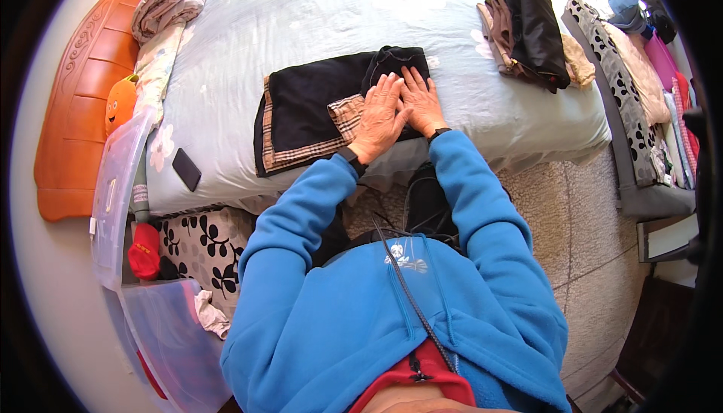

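- Black cloth garment with beige plaid trim: on the pale blue floral bedsheet, near the bed's edge.
- Left hand, right hand: fingers straight, laid flat on its right end, gripping nothing visible.
- Done, apparently: main part spread flat, right end turned over in layers.
- Left, judging by shape: wide left part not yet compact; plaid flap sits askew.

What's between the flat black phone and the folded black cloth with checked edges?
Just a bare stretch of pale blue bedsheet lies between the flat black phone and the folded black cloth; the head view shows it.
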Motion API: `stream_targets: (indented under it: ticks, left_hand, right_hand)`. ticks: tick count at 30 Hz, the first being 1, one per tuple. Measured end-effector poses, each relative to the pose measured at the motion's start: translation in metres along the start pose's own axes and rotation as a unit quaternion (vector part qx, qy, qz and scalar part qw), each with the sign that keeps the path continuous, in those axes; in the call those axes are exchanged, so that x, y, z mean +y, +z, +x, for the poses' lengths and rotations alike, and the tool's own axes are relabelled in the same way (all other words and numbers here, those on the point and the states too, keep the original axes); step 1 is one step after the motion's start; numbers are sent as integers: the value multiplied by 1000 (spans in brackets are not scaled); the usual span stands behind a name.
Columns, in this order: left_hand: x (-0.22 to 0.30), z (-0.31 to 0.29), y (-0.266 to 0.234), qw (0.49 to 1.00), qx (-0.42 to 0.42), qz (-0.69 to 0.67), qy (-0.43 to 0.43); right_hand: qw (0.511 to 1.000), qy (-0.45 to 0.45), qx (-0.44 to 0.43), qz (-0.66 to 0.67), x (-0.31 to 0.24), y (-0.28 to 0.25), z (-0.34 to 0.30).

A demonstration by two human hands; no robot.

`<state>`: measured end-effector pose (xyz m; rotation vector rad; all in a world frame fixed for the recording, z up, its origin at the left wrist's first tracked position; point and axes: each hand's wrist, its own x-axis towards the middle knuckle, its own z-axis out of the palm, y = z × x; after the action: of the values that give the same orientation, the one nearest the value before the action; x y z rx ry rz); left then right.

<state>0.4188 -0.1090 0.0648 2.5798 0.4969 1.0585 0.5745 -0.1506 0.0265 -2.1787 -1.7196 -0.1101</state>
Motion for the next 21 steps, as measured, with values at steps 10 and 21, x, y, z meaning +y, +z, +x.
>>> stream_targets:
  ticks: [10,21]
  left_hand:
    - [-59,-19,36,971,-167,142,-98]
    - [-72,-18,27,991,-88,80,-54]
  right_hand:
    - [999,1,30,11,-1,3,-1]
    - [997,3,64,40,-4,6,1]
